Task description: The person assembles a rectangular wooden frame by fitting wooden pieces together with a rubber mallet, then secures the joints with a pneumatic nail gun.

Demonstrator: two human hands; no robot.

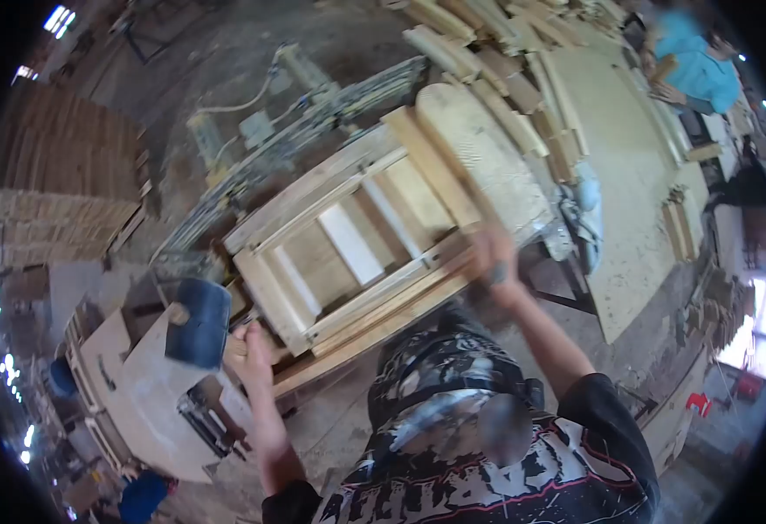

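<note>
My left hand (254, 349) is closed near the lower left corner of a wooden frame (288, 306), gripping a mallet with a large black head (198, 323). The mallet's pale handle end pokes out of the head's far side. The frame, with several slats (350, 243) across it, lies tilted on a workbench. Along its near side run long wooden strips (383, 323). At the frame's right end is my right hand (493, 255), against or just above the wood; motion blurs its fingers.
A wide wooden board (435, 166) borders the frame's right end. Beyond are a rounded pale panel (474, 148), piled wood pieces (522, 79) and a large sheet (636, 175). Clamp-like machinery (304, 113) stands behind. Stacked planks (68, 175) are at left, a person in blue (701, 70) at upper right.
</note>
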